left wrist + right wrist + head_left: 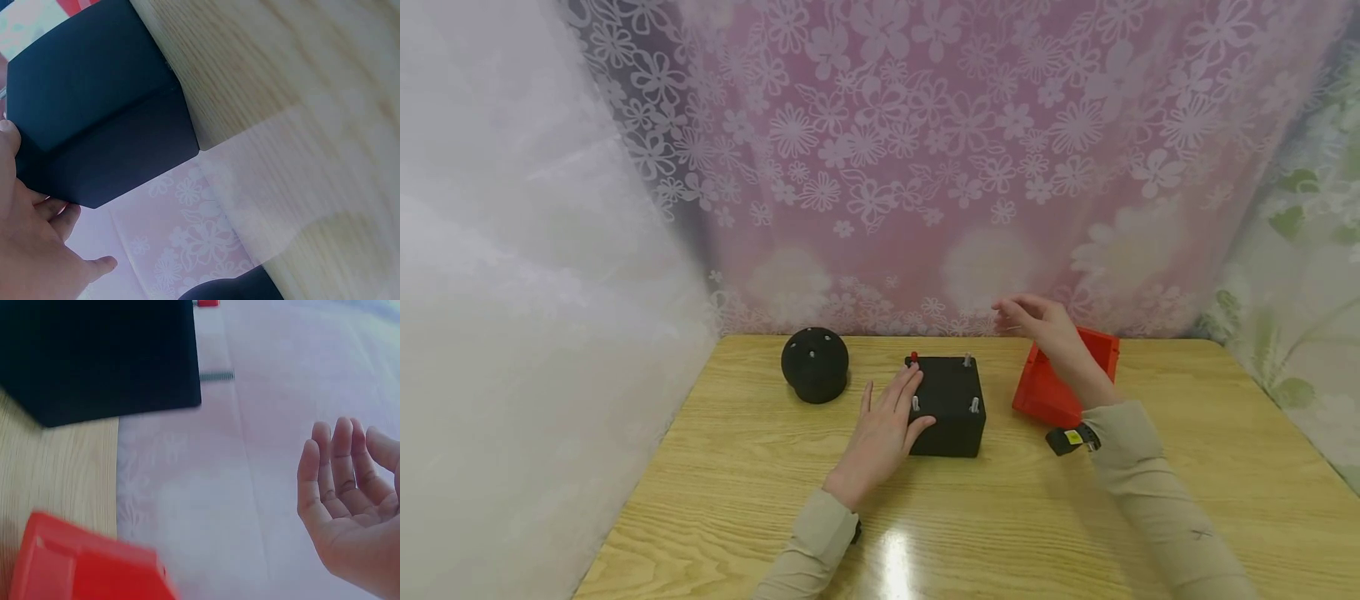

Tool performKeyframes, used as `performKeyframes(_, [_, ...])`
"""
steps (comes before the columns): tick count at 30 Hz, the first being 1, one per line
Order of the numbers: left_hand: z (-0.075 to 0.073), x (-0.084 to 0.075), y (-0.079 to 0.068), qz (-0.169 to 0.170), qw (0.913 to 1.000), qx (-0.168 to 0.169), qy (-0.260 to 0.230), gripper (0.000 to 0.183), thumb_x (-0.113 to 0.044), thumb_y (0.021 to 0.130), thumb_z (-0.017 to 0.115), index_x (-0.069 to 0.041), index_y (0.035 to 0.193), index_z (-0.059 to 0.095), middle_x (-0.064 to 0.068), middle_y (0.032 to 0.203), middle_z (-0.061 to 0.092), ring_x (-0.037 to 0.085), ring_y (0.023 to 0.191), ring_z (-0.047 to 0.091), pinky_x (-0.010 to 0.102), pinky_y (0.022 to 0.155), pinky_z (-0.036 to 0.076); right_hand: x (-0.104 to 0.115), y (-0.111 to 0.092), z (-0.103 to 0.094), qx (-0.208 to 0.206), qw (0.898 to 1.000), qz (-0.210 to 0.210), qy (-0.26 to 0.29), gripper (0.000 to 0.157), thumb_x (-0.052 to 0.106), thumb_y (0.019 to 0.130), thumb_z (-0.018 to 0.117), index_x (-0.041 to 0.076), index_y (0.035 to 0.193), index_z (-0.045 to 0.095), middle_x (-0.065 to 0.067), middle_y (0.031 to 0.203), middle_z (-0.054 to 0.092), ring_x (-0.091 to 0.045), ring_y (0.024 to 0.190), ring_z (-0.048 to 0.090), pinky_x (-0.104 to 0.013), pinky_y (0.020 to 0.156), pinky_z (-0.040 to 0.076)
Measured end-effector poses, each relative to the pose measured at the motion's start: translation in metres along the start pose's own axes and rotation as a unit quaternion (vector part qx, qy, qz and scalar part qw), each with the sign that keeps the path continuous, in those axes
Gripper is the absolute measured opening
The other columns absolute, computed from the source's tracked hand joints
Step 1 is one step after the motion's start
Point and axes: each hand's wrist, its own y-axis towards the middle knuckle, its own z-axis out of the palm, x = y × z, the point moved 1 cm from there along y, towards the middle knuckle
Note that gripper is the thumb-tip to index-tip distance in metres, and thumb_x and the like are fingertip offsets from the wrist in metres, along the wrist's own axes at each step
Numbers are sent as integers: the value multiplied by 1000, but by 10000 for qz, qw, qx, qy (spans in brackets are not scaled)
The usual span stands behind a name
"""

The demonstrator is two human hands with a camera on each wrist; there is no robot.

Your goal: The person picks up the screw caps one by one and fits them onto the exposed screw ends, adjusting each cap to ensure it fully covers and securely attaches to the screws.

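Note:
A black box (946, 410) stands on the table with a metal bolt sticking up near each top corner. A small red cap (914, 357) sits on its far-left bolt, while the other bolts look bare. Against the box's left side and top edge rests my left hand (880, 431), fingers extended; the left wrist view shows that hand (37, 244) beside the box (100, 94). My right hand (1047, 327) is raised above a red open tray (1051, 392), apart from the box. In the right wrist view, the right hand (353, 500) has loosely bent fingers and nothing visible in it.
To the left of the box stands a black ball-shaped piece (815, 363) on a round base, with several small metal studs. A floral curtain (880, 167) hangs behind the wooden table (715, 500). The red tray sits near the table's back edge, partly hidden by my right forearm.

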Motion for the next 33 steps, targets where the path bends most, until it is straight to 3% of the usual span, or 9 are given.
performKeyframes(5, [0,0,0,6,10000,-20,20,69,-53,107,37,-15,162,23,0,169,19,14,155,17,60,123,16,-11,-3,-26,-235,9997,59,-50,31,35,104,58,12,123,67,8,101,69,-16,100,69,-21,89,55])
performKeyframes(9, [1,1,0,29,10000,-80,44,68,-53,107,37,-15,162,24,0,169,19,14,155,18,61,122,18,-22,-1,-49,-413,9977,129,-523,36,32,106,56,6,130,63,9,102,68,-7,94,68,-17,85,55])
performKeyframes(16, [0,1,0,32,10000,-47,-1,68,-52,107,37,-15,162,23,0,169,19,15,155,18,61,122,18,-39,4,-80,-148,9819,221,-1874,45,27,108,54,-8,135,59,-30,118,68,4,82,66,-15,76,55])
performKeyframes(20, [0,0,0,25,10000,-4,-41,68,-52,107,36,-14,162,24,1,169,19,15,155,18,61,122,18,-50,9,-91,346,9646,189,-2608,37,19,106,57,-13,122,65,-32,107,70,-9,77,69,-20,69,57])
performKeyframes(23, [0,0,-1,24,10000,-5,-63,68,-53,107,36,-14,162,24,0,169,19,15,155,18,61,122,17,-57,13,-96,740,9449,175,-3183,32,18,103,63,-11,114,70,-24,96,73,-24,78,70,-30,68,57])
performKeyframes(26, [0,0,-1,41,10000,-32,-64,68,-53,107,37,-14,162,24,1,169,19,15,155,19,61,122,17,-63,17,-97,1108,9210,155,-3731,25,17,98,69,-5,108,75,-17,93,75,-29,82,70,-42,74,57])
performKeyframes(29, [1,0,0,58,9999,-59,-59,68,-52,107,37,-14,162,25,1,169,20,15,155,19,62,121,19,-68,20,-96,1473,8902,-20,-4310,12,9,91,74,-2,95,77,-13,88,75,-30,82,69,-52,79,57])
performKeyframes(33, [1,0,0,52,9999,-74,-52,68,-53,107,37,-14,162,25,0,169,20,15,155,18,62,122,19,-75,19,-92,1717,8459,-285,-5040,4,0,82,75,0,79,73,-9,77,72,-28,72,66,-51,73,57])
